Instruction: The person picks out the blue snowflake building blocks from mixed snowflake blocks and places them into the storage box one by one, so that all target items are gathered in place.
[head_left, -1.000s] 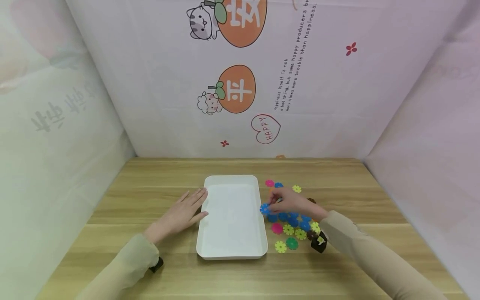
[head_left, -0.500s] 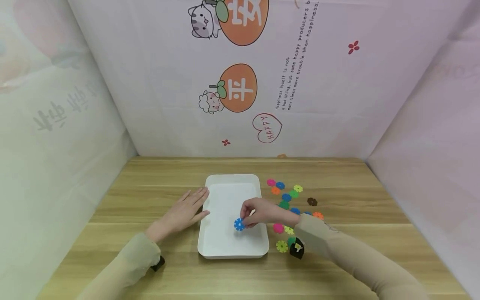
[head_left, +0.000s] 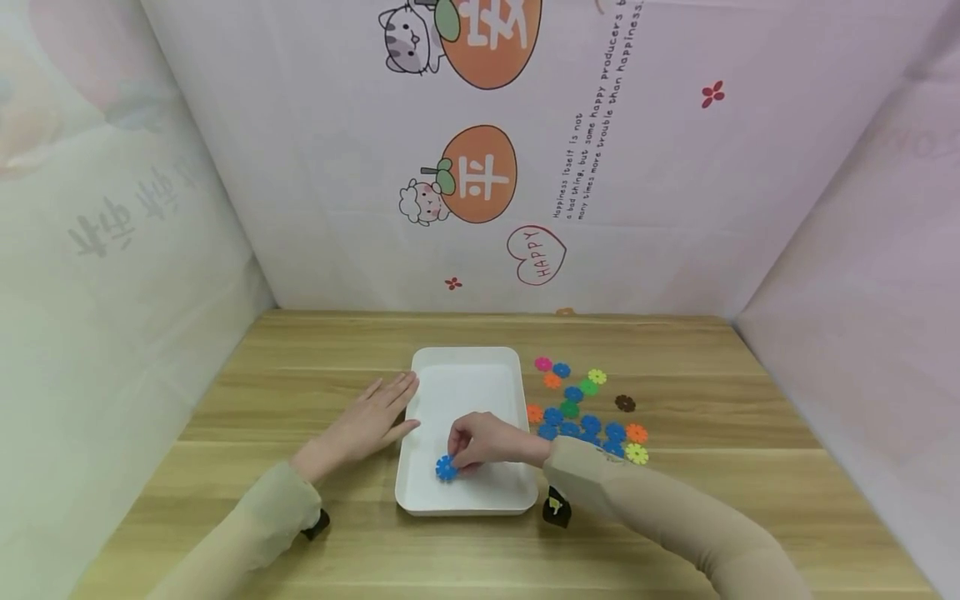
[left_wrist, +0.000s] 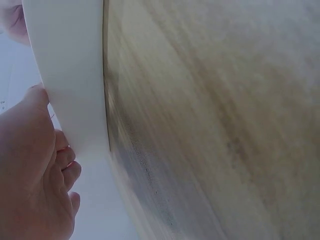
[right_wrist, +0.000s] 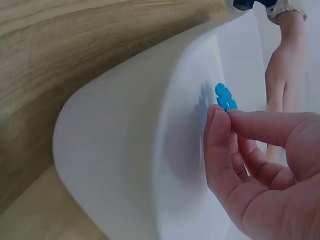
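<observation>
Between thumb and fingertips my right hand (head_left: 486,442) pinches a blue flower-shaped disc (head_left: 446,468), low over the front part of a white tray (head_left: 468,503). In the right wrist view the disc (right_wrist: 226,96) shows edge-on beside the tray's inner wall, its shadow falling on the white surface. Whether it touches the tray floor I cannot tell. My left hand (head_left: 369,421) rests on the tray's left rim with fingers extended; in the left wrist view its fingertips (left_wrist: 70,175) lie along the tray's outer wall (left_wrist: 70,70).
Right of the tray lie several loose flower discs: blue ones (head_left: 590,424) in a cluster, with orange (head_left: 637,432), yellow (head_left: 597,377), pink (head_left: 543,364), green and brown (head_left: 625,403) ones. My right forearm (head_left: 645,492) covers part of that area. A patterned cloth wall (head_left: 337,208) stands behind the table.
My right hand has carried the blue disc leftward from the loose pile, over the tray's right rim, to the tray's front middle. The left hand has kept its place.
</observation>
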